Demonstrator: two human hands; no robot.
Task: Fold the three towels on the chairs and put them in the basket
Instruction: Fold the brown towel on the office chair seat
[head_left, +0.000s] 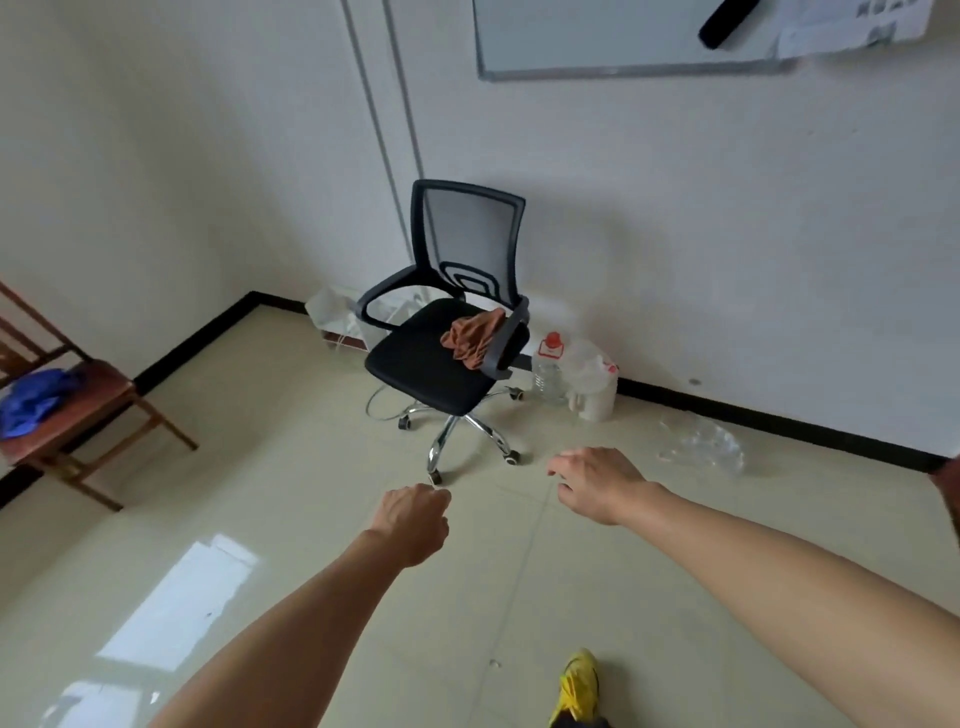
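A crumpled brown towel (471, 336) lies on the seat of a black office chair (434, 371), against its right armrest. At the left edge, a blue towel (32, 397) is bunched on a wooden chair (98, 400). Both my arms stretch forward over the floor, short of the office chair. My left hand (413, 522) is curled into a loose fist and holds nothing. To the right of it, my right hand (597, 480) has its fingers apart and is empty. No basket and no third towel are in view.
A clear water bottle with a red cap (549, 369) and a white kettle (595, 392) stand by the wall right of the chair. Clear plastic (701, 447) lies on the floor further right. A clear box (335, 314) sits in the corner. My yellow shoe (576, 686) shows below.
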